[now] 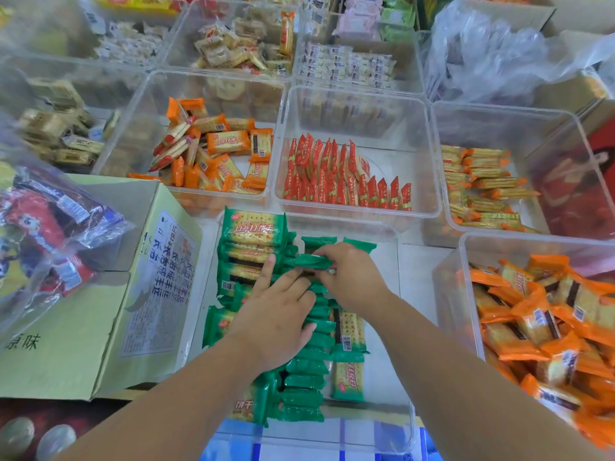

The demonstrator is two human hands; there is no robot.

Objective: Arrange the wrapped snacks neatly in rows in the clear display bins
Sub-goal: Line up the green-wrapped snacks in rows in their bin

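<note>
Restocking day at the snack table [416, 271]: I pinch one green packet [311, 261] by its right end in my right hand [351, 277], low over the far half of the clear bin [372, 434] that sits nearest me. The packet lies crosswise, its long axis running left to right, the same way as the packets in the row of green packets [304, 377] standing on edge down the middle of the bin. That row runs from just under the held packet back toward me, so the open slot, as I judge it, is at the row's far end, directly below my right fingers. My left hand [276, 314] lies flat with fingers stretched out, resting on the near packets, its fingertips just short of the held one; it is the nearer hand to the row and looks placed to steady it. A flat stack of green packets [253, 234] fills the bin's far left corner. Beyond, the red packets [346, 181] stand in tidy rows, while the orange packets [549, 311] to my right lie jumbled
</note>
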